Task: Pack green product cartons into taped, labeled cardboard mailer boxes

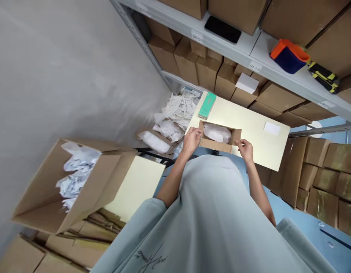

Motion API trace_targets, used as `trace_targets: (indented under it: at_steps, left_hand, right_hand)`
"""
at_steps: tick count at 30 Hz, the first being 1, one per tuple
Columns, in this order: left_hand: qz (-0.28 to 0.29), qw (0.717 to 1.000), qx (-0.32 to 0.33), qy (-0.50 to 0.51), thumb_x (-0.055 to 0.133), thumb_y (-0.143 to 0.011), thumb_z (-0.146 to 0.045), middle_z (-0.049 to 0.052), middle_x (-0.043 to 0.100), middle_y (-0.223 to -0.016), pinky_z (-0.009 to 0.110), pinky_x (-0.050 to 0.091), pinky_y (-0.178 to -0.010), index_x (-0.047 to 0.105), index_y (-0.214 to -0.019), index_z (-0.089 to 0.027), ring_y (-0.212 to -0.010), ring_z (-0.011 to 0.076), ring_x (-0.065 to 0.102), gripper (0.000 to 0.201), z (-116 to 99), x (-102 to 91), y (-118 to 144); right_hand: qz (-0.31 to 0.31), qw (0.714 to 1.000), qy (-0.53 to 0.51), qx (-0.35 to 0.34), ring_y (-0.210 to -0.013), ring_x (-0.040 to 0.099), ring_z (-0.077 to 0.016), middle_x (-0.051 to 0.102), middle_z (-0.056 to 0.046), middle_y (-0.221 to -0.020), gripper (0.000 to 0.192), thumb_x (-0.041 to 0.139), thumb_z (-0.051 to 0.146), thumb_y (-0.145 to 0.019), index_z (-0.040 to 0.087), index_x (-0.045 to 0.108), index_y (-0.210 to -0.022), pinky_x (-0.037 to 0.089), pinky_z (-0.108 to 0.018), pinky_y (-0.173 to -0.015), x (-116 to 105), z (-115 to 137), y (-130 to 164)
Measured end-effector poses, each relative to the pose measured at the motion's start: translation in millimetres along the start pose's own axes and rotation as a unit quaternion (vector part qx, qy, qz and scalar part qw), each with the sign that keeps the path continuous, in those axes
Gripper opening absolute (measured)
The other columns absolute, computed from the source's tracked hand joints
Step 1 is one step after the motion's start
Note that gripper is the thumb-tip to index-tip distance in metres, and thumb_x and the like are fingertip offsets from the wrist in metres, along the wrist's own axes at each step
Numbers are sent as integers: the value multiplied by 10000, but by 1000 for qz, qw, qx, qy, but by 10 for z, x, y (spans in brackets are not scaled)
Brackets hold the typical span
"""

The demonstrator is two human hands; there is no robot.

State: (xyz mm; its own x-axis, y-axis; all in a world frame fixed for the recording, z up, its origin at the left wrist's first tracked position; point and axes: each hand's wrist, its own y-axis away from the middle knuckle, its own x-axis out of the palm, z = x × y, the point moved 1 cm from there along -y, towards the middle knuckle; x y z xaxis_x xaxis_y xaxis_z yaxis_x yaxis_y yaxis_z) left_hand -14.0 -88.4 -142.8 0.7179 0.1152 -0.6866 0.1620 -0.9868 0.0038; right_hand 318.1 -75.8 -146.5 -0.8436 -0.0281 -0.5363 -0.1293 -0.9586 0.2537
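small open carton (219, 141) on pale table (255, 142), white bagged item (217, 132) inside | left hand (191, 139) fingers curled on carton's left end flap | right hand (245, 149) pinching right end flap | carton between both hands | green box (207, 105) beyond, apart

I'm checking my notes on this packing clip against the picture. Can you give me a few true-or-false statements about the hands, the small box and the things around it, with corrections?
1. Both hands touch the small cardboard box. True: the left hand is at its left end, the right hand at its right end.
2. The small cardboard box is empty. False: a white plastic-wrapped item lies in it.
3. A green packet lies on the pale tabletop. True.
4. The phone lies on the tabletop. False: it lies on the shelf above.
5. The large open carton at left holds tools. False: white wrapped items.
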Motion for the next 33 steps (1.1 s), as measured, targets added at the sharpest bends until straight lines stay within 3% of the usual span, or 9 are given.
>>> trace_targets:
  at_steps: [5,11,14,16,19,21,25,30,33]
  left_hand:
    - [47,998,36,-21,672,-1021,-151,78,727,-1189,361,604,-934,805,-1081,-249,-918,228,737,177,-238,328,-613]
    - [80,995,52,-2,672,-1017,-146,74,738,-1203,339,596,-916,716,-1084,-237,-960,222,772,121,-218,430,-950]
    - [36,999,-4,24,657,-1104,-341,124,735,-1334,373,616,-954,643,-1257,-223,-1014,243,806,194,-100,347,-1115]
    - [1,998,-55,-2,640,-1117,-399,195,700,-1451,428,608,-1067,595,-1387,-198,-1198,307,796,340,-11,300,-1280]
    - [17,991,-115,-72,815,-984,-389,318,623,-1555,515,531,-1231,523,-1523,-100,-1481,448,655,678,73,357,-1564]
    - [38,984,-157,-77,924,-852,-343,351,615,-1540,541,519,-1243,534,-1500,-68,-1521,507,608,804,85,475,-1719]
    - [25,976,-213,-27,947,-683,-199,316,650,-1486,550,568,-1178,630,-1243,-152,-1482,504,637,646,61,643,-1889]
    - [41,969,-238,54,916,-650,-190,176,807,-1124,525,675,-980,657,-920,-207,-1205,411,801,374,116,399,-1989]
    - [70,960,-236,136,873,-741,-270,81,828,-981,421,715,-890,727,-970,-192,-994,277,827,283,156,105,-1982]
  right_hand:
    - [-45,998,-8,35,-608,709,-232,804,-74,-913,796,599,1017,-785,238,721,-894,565,-410,-728,-207,-62,-412]
    - [-67,994,-6,89,-616,718,-246,806,-79,-902,792,590,1021,-754,247,690,-887,573,-427,-752,-220,-25,-543]
    - [-82,990,-7,113,-643,725,-252,830,-97,-979,773,588,986,-763,242,704,-940,562,-437,-781,-230,30,-478]
    - [-101,988,-5,116,-682,727,-256,850,-113,-1043,747,590,941,-798,236,727,-1002,565,-444,-805,-251,82,-421]
    - [-132,985,-1,113,-721,730,-261,865,-131,-1102,696,587,868,-859,224,748,-1069,582,-455,-831,-289,188,-337]
    - [-148,983,-1,112,-718,731,-258,867,-133,-1114,670,584,826,-887,216,760,-1103,589,-461,-840,-310,277,-281]
    - [-174,979,0,105,-706,727,-247,867,-132,-1126,631,590,777,-925,215,783,-1135,595,-461,-849,-341,457,-159]
    - [-171,980,-4,100,-728,736,-252,869,-128,-1130,612,600,776,-954,224,798,-1126,611,-453,-816,-366,609,-14]
    - [-166,983,-4,73,-772,752,-256,868,-121,-1126,559,614,729,-985,226,802,-1140,625,-449,-835,-396,740,42]
